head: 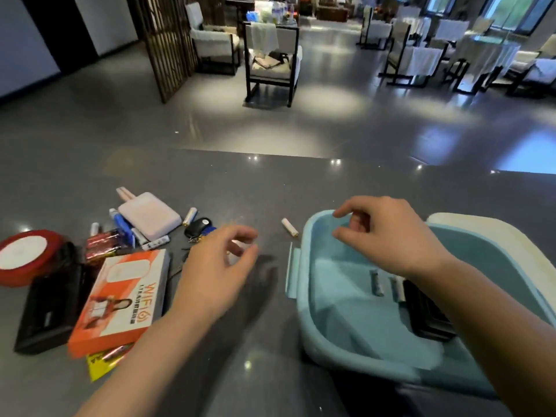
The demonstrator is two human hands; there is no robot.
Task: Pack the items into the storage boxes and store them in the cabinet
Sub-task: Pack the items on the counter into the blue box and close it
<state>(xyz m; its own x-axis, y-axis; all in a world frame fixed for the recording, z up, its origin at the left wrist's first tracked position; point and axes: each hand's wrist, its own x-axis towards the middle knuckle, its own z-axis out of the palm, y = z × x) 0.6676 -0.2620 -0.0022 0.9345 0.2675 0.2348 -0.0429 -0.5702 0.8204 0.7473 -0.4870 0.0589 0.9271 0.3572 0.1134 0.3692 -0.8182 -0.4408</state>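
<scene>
We see the blue storage box (376, 341) at the near right of the bench (270, 182), already holding two batteries (386, 285). Our right hand (388, 233) hovers over it, grip loosely spread, holding nothing. Our left hand (216, 266), blurred, seems to pinch a small white item; one loose battery (289, 227) lies between them.

The surface (270, 182) was glossy dark grey. A pale blue storage box (346, 335) sat beside a cream lid (469, 224). A carton (120, 299) was orange and white — "WIFI 6" in orange. A tape roll (27, 257) was red, its centre white — a battery (289, 227) white.
</scene>
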